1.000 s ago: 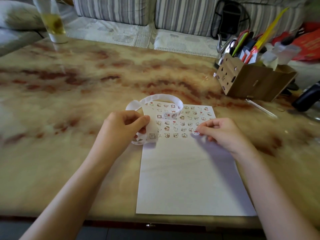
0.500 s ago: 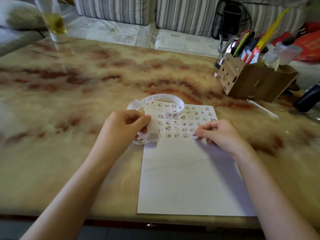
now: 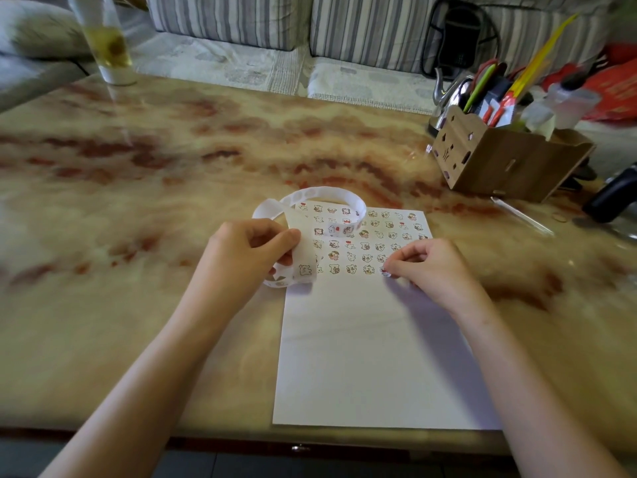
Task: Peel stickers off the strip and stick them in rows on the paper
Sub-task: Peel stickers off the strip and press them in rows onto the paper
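While the small sticker (image 3: 386, 271) lies at the right end of the nearest row on the paper (image 3: 372, 357), the right hand (image 3: 437, 267) pinches it between curled thumb and forefinger, with the other fingers tucked in beside them. Rows of little cartoon stickers cover the far part of the white sheet, which lies flat on the marbled table (image 3: 138, 201) with its near edge close to the table's edge. At the sheet's left edge the left hand (image 3: 248, 251) pinches the white strip (image 3: 305, 260) between thumb and fingers. The strip curls below that hand and loops over the sheet's far left corner. Farther off, a wooden organiser (image 3: 499, 163) holding pens stands at the right. A tall glass (image 3: 107, 46) of yellowish drink stands at the far left, before a striped sofa (image 3: 224, 19).
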Tool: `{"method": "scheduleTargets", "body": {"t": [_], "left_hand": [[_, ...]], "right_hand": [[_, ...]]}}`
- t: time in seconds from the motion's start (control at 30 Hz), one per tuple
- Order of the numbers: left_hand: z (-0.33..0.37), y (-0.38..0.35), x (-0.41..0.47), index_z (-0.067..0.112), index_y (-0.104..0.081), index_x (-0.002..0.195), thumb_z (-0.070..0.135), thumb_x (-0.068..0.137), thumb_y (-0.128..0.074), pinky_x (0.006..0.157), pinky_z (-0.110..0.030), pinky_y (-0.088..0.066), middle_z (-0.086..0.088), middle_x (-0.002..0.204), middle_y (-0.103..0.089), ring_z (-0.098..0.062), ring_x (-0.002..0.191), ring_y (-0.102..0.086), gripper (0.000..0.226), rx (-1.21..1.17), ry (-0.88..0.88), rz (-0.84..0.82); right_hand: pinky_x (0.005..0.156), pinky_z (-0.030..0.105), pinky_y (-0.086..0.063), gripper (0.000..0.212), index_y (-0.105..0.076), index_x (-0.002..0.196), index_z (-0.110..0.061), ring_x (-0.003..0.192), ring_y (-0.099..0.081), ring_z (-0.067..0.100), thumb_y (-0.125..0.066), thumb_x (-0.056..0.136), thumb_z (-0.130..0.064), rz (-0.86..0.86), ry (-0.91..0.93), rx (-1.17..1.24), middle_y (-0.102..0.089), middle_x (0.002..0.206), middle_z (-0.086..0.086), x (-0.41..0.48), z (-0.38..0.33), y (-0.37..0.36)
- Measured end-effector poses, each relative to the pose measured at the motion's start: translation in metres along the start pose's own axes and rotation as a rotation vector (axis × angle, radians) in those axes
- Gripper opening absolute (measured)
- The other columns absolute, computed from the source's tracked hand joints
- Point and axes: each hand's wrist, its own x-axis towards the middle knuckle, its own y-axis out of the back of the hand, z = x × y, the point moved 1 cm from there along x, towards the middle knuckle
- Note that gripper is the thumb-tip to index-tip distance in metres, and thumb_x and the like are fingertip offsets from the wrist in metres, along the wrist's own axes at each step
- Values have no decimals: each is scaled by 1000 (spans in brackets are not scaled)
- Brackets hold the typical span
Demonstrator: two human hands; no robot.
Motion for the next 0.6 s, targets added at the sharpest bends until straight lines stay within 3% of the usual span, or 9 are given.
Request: {"method": "scheduleTargets", "body": {"t": [0.33,0.47,0.6], "left_hand": [[0,-1,-1,14,-72,72,25,89,-62,61,-16,-47,3,67,-71,-8,53,-58,23,1,8,-6],[1,-1,-1,13,-71,71,24,89,-62,58,-12,-45,5,64,-70,-4,50,-56,23,10,2,-4],[1,-1,-2,13,-71,71,24,89,-61,59,-12,-45,5,64,-70,-4,50,-56,23,13,1,-4]], "right_hand": [[50,23,-33,14,-67,75,-15,49,-44,9,-80,74,-18,3,48,-47,-54,58,-3,4,9,1],[53,25,-34,28,-53,82,-21,52,-47,11,-79,76,-16,-5,48,-32,-54,59,-3,6,11,2],[57,25,-37,19,-55,85,-17,54,-48,12,-73,82,-12,-35,60,-38,-54,59,-2,7,11,4]]}}
